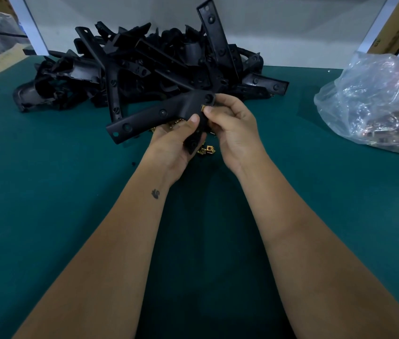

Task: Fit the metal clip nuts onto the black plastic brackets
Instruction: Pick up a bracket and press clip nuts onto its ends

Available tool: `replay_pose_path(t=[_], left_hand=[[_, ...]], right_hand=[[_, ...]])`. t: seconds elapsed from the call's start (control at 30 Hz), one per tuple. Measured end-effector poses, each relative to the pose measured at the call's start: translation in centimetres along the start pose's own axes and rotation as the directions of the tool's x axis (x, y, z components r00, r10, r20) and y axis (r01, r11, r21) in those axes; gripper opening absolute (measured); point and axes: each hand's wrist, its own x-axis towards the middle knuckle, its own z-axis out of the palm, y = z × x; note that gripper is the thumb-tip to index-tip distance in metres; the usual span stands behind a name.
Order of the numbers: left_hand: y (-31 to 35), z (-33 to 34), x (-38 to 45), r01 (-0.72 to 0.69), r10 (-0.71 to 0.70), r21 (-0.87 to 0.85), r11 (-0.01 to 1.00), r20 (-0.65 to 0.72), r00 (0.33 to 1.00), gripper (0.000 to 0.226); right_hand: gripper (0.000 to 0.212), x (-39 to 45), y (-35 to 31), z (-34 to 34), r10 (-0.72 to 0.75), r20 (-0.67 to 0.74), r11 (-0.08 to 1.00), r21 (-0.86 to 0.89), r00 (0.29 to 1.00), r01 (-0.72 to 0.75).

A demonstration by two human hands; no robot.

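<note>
Black plastic Y-shaped bracket (159, 116) sits just above frame centre, held off the green-covered desk (46, 192) by both hands, long arm pointing down-left, short arm pointing up-right. Small gold metal clip nut (203, 108) is at the bracket's junction edge, right under the right thumb tip. Right hand (232, 128) grip: fingers curled, thumb and forefinger pinching the nut against the bracket edge; whether the nut is fully seated, cannot tell. Left hand (176, 143) grip: fingers wrapped under the lower stub of the bracket, thumb pressed on top, closed firmly round it. Loose gold clip nuts (207, 150) lie on the desk directly under the hands, a few visible between the wrists and more peeking out behind the left fingers. Behind the hands, upper centre of the frame, a tangled heap of black plastic brackets (144, 64) rests on the desk against a white back panel (279, 28), one long arm sticking up near the top edge. At the right edge, a clear crumpled plastic bag (374, 104) on the desk, with small metal parts showing through it, well apart from the hands. Cardboard boxes (394, 23) at upper right, blurred clutter at upper left.
</note>
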Motion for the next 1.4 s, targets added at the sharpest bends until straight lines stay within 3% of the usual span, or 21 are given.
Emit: replay_pose_path(t=[0.13,0.23,0.27,0.33,0.4,0.53,0.63,0.97,1.07,1.23,1.3,1.4], left_hand=[[0.0,-0.1,0.3,-0.042,0.041,-0.012,0.999,-0.08,0.996,0.037],[0.7,-0.4,0.5,-0.045,0.028,-0.173,0.984,-0.103,0.994,0.022],[1.0,-0.7,0.5,-0.049,0.022,-0.223,0.974,-0.125,0.992,0.01],[1.7,-1.5,0.7,-0.071,0.012,-0.321,0.944,-0.182,0.983,0.013],[2.2,-2.5,0.8,-0.099,0.012,-0.395,0.913,-0.216,0.976,0.016],[2.6,-3.1,1.0,-0.11,0.01,-0.421,0.9,-0.233,0.973,0.019],[2.3,-2.9,1.1,-0.081,-0.007,-0.393,0.916,-0.217,0.976,0.017],[1.6,-2.3,1.2,-0.043,-0.009,-0.392,0.919,-0.129,0.992,0.015],[1.6,-2.4,1.2,-0.036,-0.013,-0.385,0.922,-0.124,0.992,0.012],[1.5,-2.4,1.2,-0.021,-0.028,-0.391,0.92,-0.12,0.992,0.01],[1.5,-2.4,1.2,-0.026,-0.027,-0.394,0.919,-0.128,0.991,0.009],[1.6,-2.6,1.4,-0.037,-0.02,-0.398,0.917,-0.139,0.99,0.008]], right_hand=[[0.02,-0.1,0.2,-0.1,-0.003,0.006,0.987,-0.159,1.0,0.004],[0.015,-0.3,0.5,0.0,-0.009,-0.019,0.906,-0.422,1.0,0.0],[0.011,-0.4,0.5,-0.1,-0.036,-0.02,0.819,-0.573,0.999,0.018],[0.013,-0.7,0.7,-0.4,-0.065,0.06,0.532,-0.842,0.996,0.085],[0.019,-0.8,1.0,-0.6,0.012,0.138,0.278,-0.952,0.99,0.13],[0.03,-0.9,1.3,-0.4,0.077,0.186,0.127,-0.976,0.979,0.176],[0.024,-0.9,1.5,-0.3,0.05,0.211,0.125,-0.971,0.976,0.204],[0.01,-0.7,1.9,-0.4,-0.026,0.284,0.292,-0.915,0.958,0.279],[0.004,-0.4,2.0,-0.7,-0.078,0.242,0.374,-0.892,0.967,0.254],[0.017,-0.4,1.7,-0.8,-0.129,0.158,0.503,-0.84,0.979,0.202],[0.023,-0.3,1.7,-0.8,-0.151,0.118,0.475,-0.862,0.981,0.177],[0.023,-0.3,1.8,-0.7,-0.195,0.178,0.312,-0.921,0.965,0.232]])
